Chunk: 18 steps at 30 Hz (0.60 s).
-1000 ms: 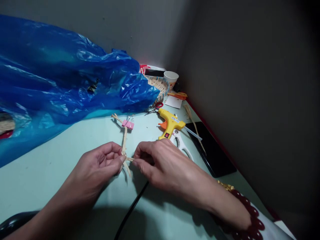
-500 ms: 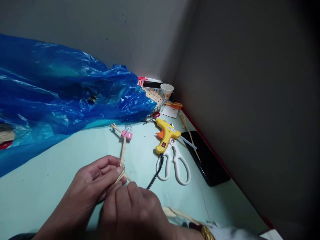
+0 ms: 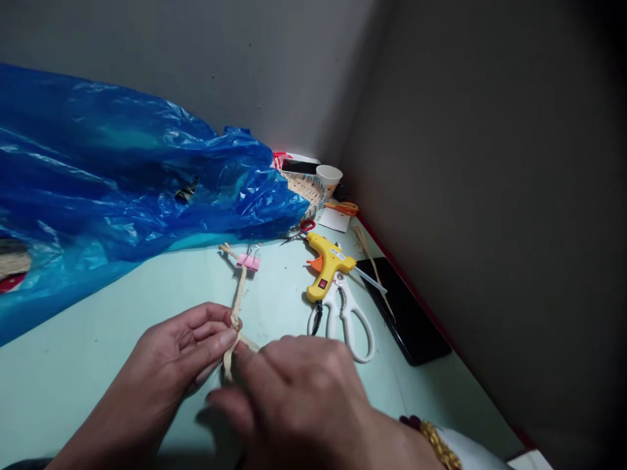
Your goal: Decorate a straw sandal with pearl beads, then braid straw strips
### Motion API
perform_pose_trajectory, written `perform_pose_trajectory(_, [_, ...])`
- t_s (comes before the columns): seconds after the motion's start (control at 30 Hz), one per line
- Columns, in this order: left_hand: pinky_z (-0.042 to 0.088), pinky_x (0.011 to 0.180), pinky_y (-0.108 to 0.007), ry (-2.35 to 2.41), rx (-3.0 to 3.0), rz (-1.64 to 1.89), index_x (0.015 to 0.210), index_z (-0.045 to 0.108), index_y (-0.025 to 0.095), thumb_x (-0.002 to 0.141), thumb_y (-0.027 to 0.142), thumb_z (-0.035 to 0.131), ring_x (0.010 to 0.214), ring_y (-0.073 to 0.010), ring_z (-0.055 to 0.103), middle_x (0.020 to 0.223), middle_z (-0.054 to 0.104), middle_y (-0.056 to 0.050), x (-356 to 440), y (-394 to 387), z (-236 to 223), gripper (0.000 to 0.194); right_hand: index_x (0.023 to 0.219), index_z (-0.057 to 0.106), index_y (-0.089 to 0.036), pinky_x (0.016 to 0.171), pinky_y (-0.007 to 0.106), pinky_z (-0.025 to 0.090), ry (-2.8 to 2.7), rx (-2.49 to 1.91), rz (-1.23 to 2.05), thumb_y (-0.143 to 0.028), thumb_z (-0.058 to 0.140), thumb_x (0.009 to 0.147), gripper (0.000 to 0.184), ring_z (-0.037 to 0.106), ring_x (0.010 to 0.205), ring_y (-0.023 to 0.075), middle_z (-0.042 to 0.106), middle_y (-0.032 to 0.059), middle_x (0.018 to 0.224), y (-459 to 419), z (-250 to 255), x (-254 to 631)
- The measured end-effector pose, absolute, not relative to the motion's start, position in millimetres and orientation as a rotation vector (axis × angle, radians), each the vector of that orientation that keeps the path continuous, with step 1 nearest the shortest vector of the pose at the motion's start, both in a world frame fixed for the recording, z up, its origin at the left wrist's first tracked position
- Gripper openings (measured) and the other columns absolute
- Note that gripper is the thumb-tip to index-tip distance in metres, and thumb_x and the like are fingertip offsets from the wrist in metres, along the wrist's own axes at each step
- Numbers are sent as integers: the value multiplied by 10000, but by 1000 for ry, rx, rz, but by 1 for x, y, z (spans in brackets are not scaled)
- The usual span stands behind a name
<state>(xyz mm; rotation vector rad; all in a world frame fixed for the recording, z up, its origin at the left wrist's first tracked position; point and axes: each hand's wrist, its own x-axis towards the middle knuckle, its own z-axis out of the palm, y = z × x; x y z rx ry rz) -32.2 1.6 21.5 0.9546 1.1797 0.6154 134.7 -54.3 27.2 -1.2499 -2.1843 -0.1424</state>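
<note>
A pale braided raffia strand (image 3: pixel 239 290) runs from a pink binder clip (image 3: pixel 248 262) on the table down to my left hand (image 3: pixel 189 352). The left thumb and fingers are closed on its lower end. Loose raffia ends hang just below that pinch, one downward and another toward the right. My right hand (image 3: pixel 304 391) is beside these ends, its index fingertip close to them. Its fingers are bent and its thumb is blurred by motion. Whether it grips a strand is hidden.
A yellow glue gun (image 3: pixel 328 264) lies over white-handled scissors (image 3: pixel 360 333), near a black tablet-like slab (image 3: pixel 414 326). Behind are small red-handled scissors (image 3: pixel 307 225), a woven basket (image 3: pixel 311 189), a paper cup (image 3: pixel 329 175) and blue plastic sheeting (image 3: pixel 122 163). Walls border the table.
My right hand has shifted right and slightly up, its thumb now apart from the left hand. More of the loose raffia shows below the left pinch. My left hand stays nearly in place.
</note>
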Motion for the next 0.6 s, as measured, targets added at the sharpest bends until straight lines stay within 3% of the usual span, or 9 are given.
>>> perform_pose_trajectory(0.17, [549, 700, -233, 1065, 987, 541, 1001, 687, 251, 762, 504, 810, 777, -180, 695, 820, 746, 11, -40, 9, 18, 369, 899, 619, -193, 558, 304, 350, -2054, -1483, 234, -372, 578, 970, 196, 634, 697, 208, 661, 37, 812, -48, 45, 148])
perform_pose_trajectory(0.33, [542, 773, -257, 1025, 989, 451, 1065, 657, 242, 787, 494, 796, 852, -182, 674, 886, 729, 3, -45, 15, 16, 399, 894, 607, -200, 627, 260, 368, -1983, -1494, 929, -228, 475, 986, 164, 601, 691, 140, 679, 2, 802, -38, 45, 148])
perform_pose_trajectory(0.6, [436, 644, -248, 1112, 981, 499, 1228, 496, 242, 766, 542, 774, 763, -181, 605, 765, 694, 13, -41, 6, 15, 616, 839, 613, -210, 657, 253, 336, -1901, -1518, 1114, -214, 515, 942, 141, 524, 671, 108, 607, -38, 722, -34, 48, 157])
